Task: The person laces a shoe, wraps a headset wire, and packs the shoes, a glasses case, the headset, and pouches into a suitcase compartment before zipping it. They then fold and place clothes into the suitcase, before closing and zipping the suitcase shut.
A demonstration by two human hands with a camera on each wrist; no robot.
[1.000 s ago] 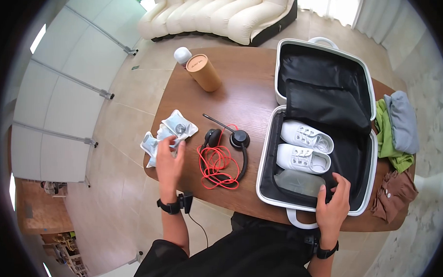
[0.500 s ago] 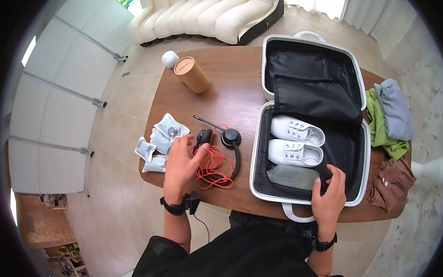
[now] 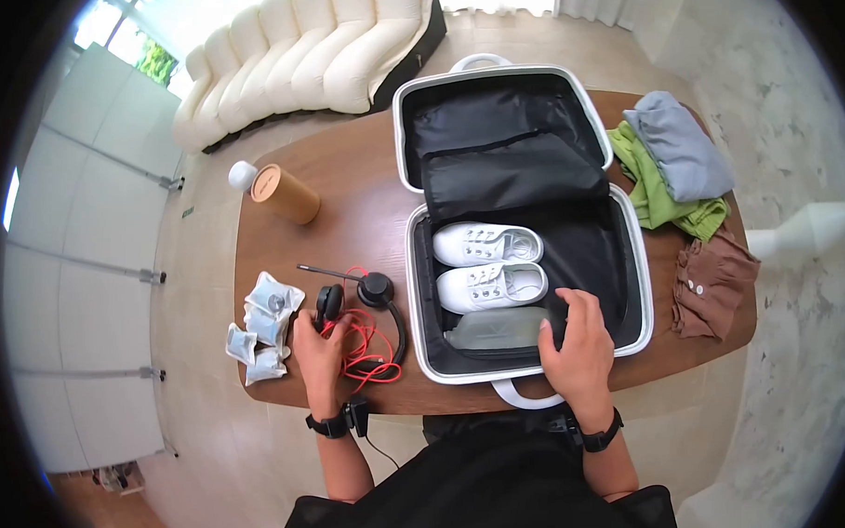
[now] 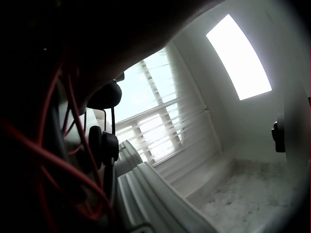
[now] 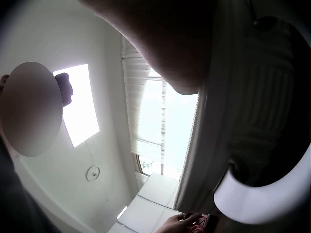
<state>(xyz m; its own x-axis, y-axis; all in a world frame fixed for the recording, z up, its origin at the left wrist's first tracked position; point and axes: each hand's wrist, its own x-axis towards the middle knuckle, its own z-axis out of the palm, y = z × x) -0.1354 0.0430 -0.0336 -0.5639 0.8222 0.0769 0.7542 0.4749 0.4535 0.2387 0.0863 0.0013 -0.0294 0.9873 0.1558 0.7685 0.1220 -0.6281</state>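
My left hand point(image 3: 319, 352) is at the near ear cup of a black headset point(image 3: 376, 288) with a boom microphone. Its bent fingers reach into the coiled red cable point(image 3: 369, 341), which also crosses close in front of the left wrist camera; I cannot tell whether they grip anything. My right hand point(image 3: 579, 351) lies relaxed over the front rim of an open white suitcase point(image 3: 418, 310), fingertips beside a translucent grey pouch point(image 3: 499, 330). A pair of white shoes point(image 3: 490, 285) lies inside the suitcase, behind the pouch.
Several small white-and-blue packets point(image 3: 267, 328) lie left of my left hand. A cardboard tube point(image 3: 290, 196) and a white-capped bottle point(image 3: 243, 175) stand at the back left. Right of the suitcase lie grey folded clothing point(image 3: 682, 147), green clothing point(image 3: 653, 188) and a brown garment point(image 3: 715, 284).
My left hand has moved right from the packets to the headset and its cable. My right hand stays by the suitcase's front edge. The head view has swung to the right.
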